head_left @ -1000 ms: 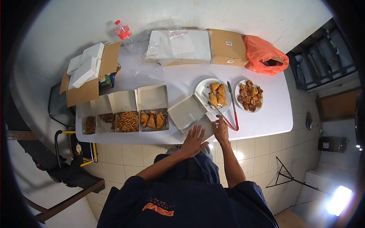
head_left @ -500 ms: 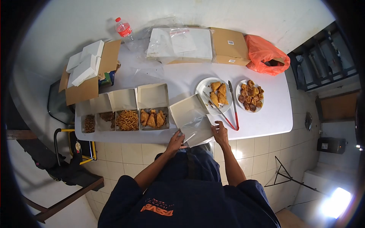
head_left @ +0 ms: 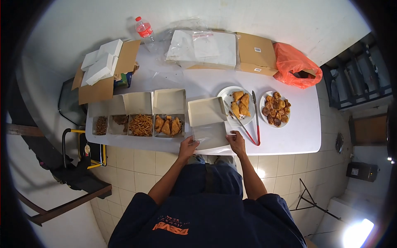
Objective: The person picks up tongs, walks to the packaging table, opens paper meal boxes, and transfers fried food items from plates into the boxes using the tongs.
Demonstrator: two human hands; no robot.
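Note:
An empty white box (head_left: 209, 136) stands with its lid raised at the table's front edge, a clear plastic sheet in and over its base. At its left front corner my left hand (head_left: 189, 147) pinches the sheet's edge. My right hand (head_left: 236, 142) is closed at the box's right side, fingertips on the sheet or box rim; which one is hard to tell. Left of it sit several open boxes of food, the nearest with fried pieces (head_left: 168, 125). To the right, red-handled tongs (head_left: 257, 124) lean on a plate of golden fried pieces (head_left: 244, 105).
A second plate (head_left: 275, 109) holds round browned pieces. Behind are a plastic bottle (head_left: 144, 29), a white-topped carton (head_left: 202, 51), a brown carton (head_left: 257, 53) and an orange bag (head_left: 295, 66). A carton of folded white boxes (head_left: 97, 93) stands at the back left.
The white box has turned from tilted to square with the table edge, beside the filled boxes. Both hands have moved with it. The whole view has shifted slightly.

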